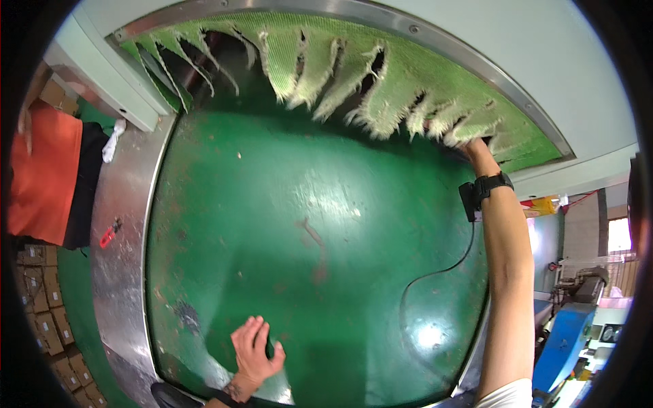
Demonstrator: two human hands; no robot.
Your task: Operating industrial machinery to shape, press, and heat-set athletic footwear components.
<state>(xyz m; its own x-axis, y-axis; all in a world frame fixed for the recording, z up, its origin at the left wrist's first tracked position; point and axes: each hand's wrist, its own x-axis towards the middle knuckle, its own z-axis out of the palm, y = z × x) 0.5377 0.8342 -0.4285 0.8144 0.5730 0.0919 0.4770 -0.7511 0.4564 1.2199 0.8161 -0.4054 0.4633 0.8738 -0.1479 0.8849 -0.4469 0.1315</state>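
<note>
one hand, the right hand (pixel 475 146), reaches into the frayed green curtain (pixel 401 85) spanning the frame's top, grip hidden, can't tell; left hand (pixel 254 352), lower left, empty, fingers loosely spread; best keep the black wrist unit (pixel 468 202) from snagging.

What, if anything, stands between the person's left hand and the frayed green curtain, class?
Nothing visible stands in the way: between the left hand and the frayed green curtain there is only the scuffed green surface.
</note>
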